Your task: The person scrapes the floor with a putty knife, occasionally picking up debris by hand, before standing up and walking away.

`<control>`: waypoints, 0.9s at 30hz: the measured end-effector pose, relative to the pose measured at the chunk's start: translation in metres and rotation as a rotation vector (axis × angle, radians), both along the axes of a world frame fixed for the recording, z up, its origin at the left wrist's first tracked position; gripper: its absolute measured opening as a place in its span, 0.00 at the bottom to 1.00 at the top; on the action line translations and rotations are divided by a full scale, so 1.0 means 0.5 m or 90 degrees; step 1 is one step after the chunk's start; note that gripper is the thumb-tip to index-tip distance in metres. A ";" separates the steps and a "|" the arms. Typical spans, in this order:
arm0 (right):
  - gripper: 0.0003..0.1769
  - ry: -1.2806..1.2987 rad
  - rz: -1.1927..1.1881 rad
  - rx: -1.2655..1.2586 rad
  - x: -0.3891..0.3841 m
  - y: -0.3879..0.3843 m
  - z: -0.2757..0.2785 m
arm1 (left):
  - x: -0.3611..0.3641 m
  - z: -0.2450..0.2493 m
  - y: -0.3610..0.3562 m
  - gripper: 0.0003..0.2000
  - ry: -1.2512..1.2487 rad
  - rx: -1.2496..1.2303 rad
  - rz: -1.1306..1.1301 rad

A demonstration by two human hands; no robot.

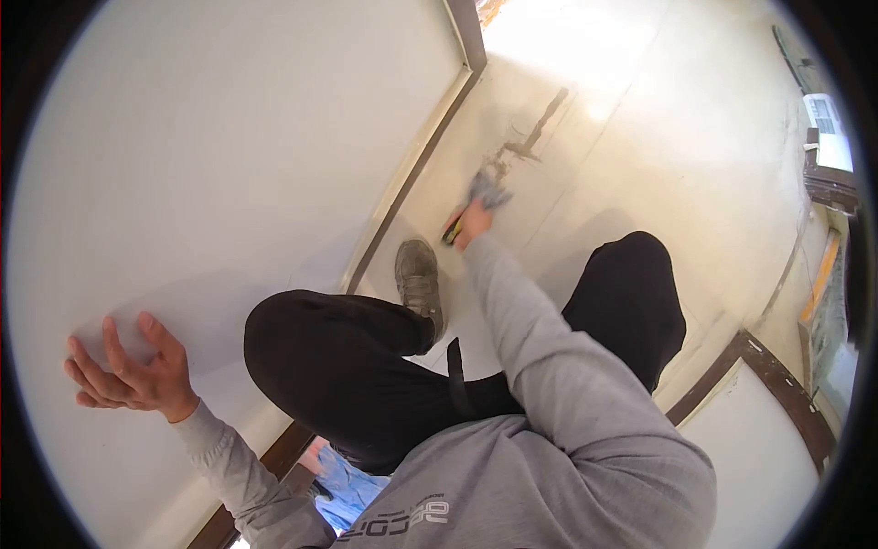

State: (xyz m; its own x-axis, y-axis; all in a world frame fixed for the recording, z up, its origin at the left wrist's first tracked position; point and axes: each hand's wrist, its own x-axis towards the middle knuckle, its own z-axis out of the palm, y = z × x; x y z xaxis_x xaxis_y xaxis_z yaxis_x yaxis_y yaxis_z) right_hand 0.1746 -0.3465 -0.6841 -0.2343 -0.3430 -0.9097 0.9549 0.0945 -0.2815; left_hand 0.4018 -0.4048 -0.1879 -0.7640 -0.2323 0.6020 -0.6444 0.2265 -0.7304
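From the head view I see my left hand [133, 371] flat against the white wall [229, 137], fingers spread and holding nothing. My right hand [471, 222] reaches out and down to the floor [658, 137], curled around a grey-blue cloth [489, 190] that lies bunched on the floor just past the knuckles. A small yellow and black thing [452, 234] shows at the heel of that hand; I cannot make out what it is.

The cloth sits close to the dark baseboard [416, 156] that runs along the foot of the wall, at the near end of a dark smear [540, 128] on the pale floor. A grey shoe [419, 279] stands just beside the baseboard, between the right hand and my bent knee. Beyond the cloth the floor opens out wide and bright, washed out by glare at the top of the frame. To the right, another dark trim [777, 384] edges a second white panel, well apart from the hand.

My own legs and sleeve cover much of the near floor. Something blue [352, 485] shows under my leg at the bottom edge, mostly hidden. The far right edge holds a white box [828, 119] and some frames, bent by the lens and too small to tell.
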 end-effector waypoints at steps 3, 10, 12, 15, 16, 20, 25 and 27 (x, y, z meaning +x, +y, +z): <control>0.18 -0.018 -0.050 -0.015 -0.123 -0.066 -0.020 | -0.006 -0.006 0.000 0.18 -0.006 -0.003 -0.022; 0.14 -0.049 -0.022 -0.052 -0.141 -0.027 0.019 | -0.010 0.007 0.012 0.17 -0.002 -0.005 0.008; 0.16 -0.053 -0.033 -0.038 -0.176 -0.054 -0.007 | -0.005 0.008 0.015 0.17 -0.006 0.009 -0.001; 0.14 -0.028 -0.036 -0.029 -0.180 -0.075 0.013 | -0.010 0.002 0.008 0.17 0.006 -0.010 0.022; 0.12 -0.058 -0.034 -0.026 -0.145 -0.051 0.028 | -0.012 0.004 0.012 0.17 0.004 -0.011 0.021; 0.10 -0.044 -0.006 -0.047 -0.164 -0.042 0.035 | -0.015 0.012 0.023 0.17 -0.006 -0.009 0.011; 0.12 -0.075 -0.034 -0.009 -0.148 -0.032 0.041 | -0.018 0.005 0.012 0.17 0.009 -0.017 0.012; 0.12 -0.050 0.001 -0.022 -0.160 -0.026 0.039 | -0.015 0.005 0.019 0.17 -0.012 0.005 0.021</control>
State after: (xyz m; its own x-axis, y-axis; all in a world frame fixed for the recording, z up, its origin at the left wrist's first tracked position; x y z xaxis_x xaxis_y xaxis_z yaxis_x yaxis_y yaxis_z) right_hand 0.0944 -0.3597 -0.6645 -0.1624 -0.3742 -0.9130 0.9741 0.0870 -0.2089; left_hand 0.3943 -0.3952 -0.1852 -0.7671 -0.2626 0.5853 -0.6375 0.2106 -0.7411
